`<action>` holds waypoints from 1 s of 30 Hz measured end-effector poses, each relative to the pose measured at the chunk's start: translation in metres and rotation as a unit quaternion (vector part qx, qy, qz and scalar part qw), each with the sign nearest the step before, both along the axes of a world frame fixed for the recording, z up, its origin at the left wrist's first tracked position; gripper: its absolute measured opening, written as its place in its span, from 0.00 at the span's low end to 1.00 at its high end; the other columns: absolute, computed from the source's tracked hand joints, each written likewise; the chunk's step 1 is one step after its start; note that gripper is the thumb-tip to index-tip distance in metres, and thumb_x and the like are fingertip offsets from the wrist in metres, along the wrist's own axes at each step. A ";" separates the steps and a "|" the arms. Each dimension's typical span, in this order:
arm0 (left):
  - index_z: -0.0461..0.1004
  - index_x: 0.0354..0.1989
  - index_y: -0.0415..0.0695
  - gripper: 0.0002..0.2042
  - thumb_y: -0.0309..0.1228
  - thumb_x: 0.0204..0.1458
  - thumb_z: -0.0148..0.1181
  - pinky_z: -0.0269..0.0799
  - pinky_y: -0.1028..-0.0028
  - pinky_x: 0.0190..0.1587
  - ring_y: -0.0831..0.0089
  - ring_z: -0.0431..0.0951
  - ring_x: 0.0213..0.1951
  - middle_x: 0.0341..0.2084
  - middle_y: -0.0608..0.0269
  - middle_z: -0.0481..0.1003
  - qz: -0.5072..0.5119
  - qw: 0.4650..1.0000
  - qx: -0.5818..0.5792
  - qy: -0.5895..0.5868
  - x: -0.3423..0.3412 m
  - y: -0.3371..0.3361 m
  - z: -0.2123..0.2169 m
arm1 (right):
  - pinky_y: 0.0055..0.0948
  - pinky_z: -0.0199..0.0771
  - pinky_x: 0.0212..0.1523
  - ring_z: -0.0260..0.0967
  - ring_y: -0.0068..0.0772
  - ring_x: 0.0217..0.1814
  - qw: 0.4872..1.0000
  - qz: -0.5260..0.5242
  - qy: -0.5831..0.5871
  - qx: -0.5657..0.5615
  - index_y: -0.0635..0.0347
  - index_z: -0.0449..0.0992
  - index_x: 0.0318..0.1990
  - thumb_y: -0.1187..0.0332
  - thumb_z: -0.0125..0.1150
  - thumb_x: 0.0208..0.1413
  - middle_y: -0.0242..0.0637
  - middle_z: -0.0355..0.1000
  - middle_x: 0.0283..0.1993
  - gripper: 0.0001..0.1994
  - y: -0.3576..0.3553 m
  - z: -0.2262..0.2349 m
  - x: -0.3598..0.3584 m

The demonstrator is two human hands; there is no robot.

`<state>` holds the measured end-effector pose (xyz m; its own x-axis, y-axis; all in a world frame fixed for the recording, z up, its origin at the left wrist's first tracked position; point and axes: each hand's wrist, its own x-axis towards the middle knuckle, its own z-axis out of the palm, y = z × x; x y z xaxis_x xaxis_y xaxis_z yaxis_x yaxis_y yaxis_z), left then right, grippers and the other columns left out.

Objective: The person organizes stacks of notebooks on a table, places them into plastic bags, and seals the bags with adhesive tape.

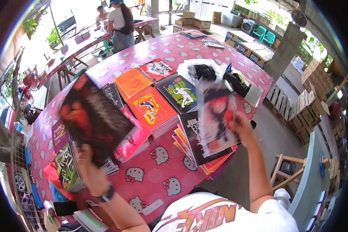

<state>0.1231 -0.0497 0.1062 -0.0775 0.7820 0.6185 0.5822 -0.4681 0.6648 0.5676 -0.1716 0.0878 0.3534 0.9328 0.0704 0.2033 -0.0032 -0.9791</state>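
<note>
Pink cat-patterned cloth covers the long bench [158,176] that runs from the lower left of the frame up to the upper centre, under an open-sided shelter with cardboard boxes stacked at right. I see stacks of notebooks across it: an orange-covered stack [152,108] at centre, a dark green-figured one [180,92] just right of it, a spiral-bound stack [199,154] at lower centre, and a pink stack [133,141] left of centre.

My left hand [89,170], at lower left, is lifted above the bench, its grip pinched on the lower edge of a dark red-and-black notebook [92,118] that tilts up over the left-hand stacks. My right hand [241,129], at centre right, grips the right edge of a blurred grey, red and black notebook [216,116], held above the spiral-bound stack.

A white plastic bag [199,69] and a black tape dispenser [236,81] sit at upper right. A person [120,23] stands at the bench's far end, upper left.
</note>
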 end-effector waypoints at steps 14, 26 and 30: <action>0.54 0.58 0.44 0.32 0.40 0.45 0.58 0.41 0.56 0.60 0.55 0.49 0.61 0.55 0.50 0.55 -0.041 0.979 -0.152 -0.128 0.171 -0.066 -0.079 | 0.32 0.63 0.51 0.64 0.36 0.49 0.935 -0.030 -0.355 0.008 0.63 0.66 0.52 0.66 0.57 0.52 0.44 0.65 0.50 0.21 0.033 -0.013 0.000; 0.72 0.42 0.50 0.16 0.41 0.44 0.58 0.65 0.57 0.47 0.58 0.69 0.48 0.42 0.60 0.72 0.416 0.886 -0.200 0.049 -0.282 0.086 -0.078 | 0.35 0.74 0.31 0.74 0.39 0.32 0.869 0.387 -0.279 -0.131 0.66 0.66 0.45 0.48 0.57 0.50 0.46 0.73 0.36 0.28 0.297 -0.021 -0.502; 0.70 0.45 0.45 0.23 0.48 0.46 0.56 0.67 0.58 0.46 0.56 0.70 0.48 0.43 0.54 0.72 0.369 0.890 -0.262 0.057 -0.331 0.138 -0.083 | 0.37 0.71 0.46 0.70 0.45 0.49 0.784 0.368 -0.487 -0.114 0.70 0.47 0.61 0.33 0.59 0.36 0.52 0.70 0.47 0.55 0.264 -0.039 -0.611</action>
<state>-0.2078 0.0886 0.0235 -0.6495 0.7277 0.2203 0.6799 0.4261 0.5967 -0.0435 0.0921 0.0487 -0.4039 0.8866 -0.2252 0.8832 0.3138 -0.3485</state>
